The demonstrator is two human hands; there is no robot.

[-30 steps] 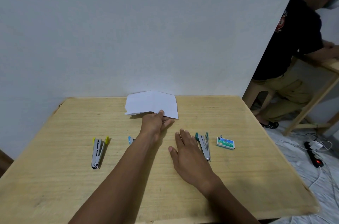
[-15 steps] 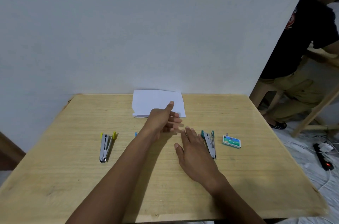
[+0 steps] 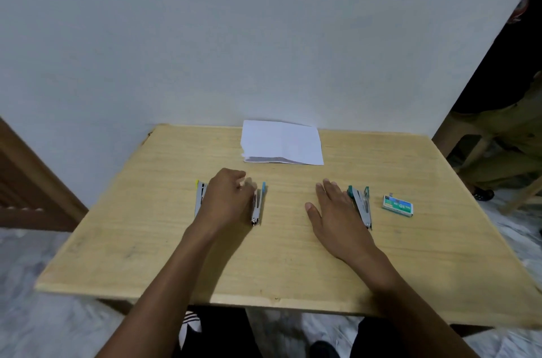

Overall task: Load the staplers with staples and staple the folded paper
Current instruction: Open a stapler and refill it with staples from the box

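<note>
Wooden surface (image 3: 146,255), folded paper (image 3: 281,142) at back. Left hand (image 3: 225,199) between yellow stapler (image 3: 200,196) and blue stapler (image 3: 258,205), fingers (image 3: 247,184) blurred, grip unclear. Right hand (image 3: 337,217) flat, fingers (image 3: 328,187) straight, beside green stapler (image 3: 362,206).

Head view, single: worn above the near edge of the pale rectangular wooden table (image 3: 281,263), facing forward and down toward the plain white wall (image 3: 234,35); close, wide-angle, most of the tabletop in frame.

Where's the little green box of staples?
In the head view, the small green and white staple box lies on the right side of the pale wooden table, just right of the silver stapler with dark green tips.
</note>
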